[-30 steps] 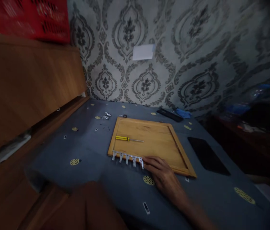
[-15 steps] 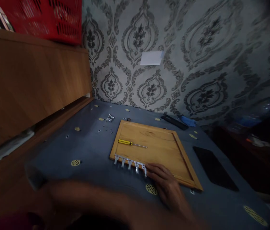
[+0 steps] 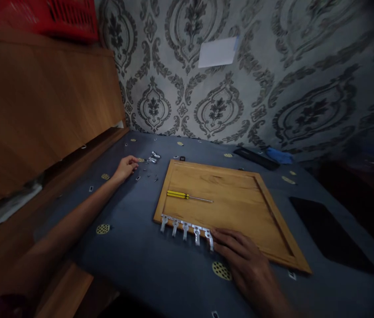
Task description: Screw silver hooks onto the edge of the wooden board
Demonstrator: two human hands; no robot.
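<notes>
A wooden framed board (image 3: 220,181) lies on the blue patterned cloth. Along its near edge sits a metal hook rail (image 3: 185,229) with several hooks hanging over the front. My right hand (image 3: 245,260) is at the rail's right end, fingers over the board's edge, holding the rail there. My left hand (image 3: 127,167) reaches to the far left of the cloth, fingertips pressed together beside small screws (image 3: 149,176) and shiny metal pieces (image 3: 153,157); what it pinches, if anything, is too small to make out. A yellow-handled screwdriver (image 3: 188,196) rests on the board.
A wooden cabinet (image 3: 47,97) borders the left side, with a red basket (image 3: 70,20) on top. Behind stands a patterned wall (image 3: 177,97). A dark flat object (image 3: 331,234) lies right of the board; a long black object (image 3: 256,158) and blue cloth (image 3: 279,155) lie behind.
My left arm has swung from low in front, where it was blurred, out to the screws at the far left. My right hand stays at the rail's end. The view has shifted slightly.
</notes>
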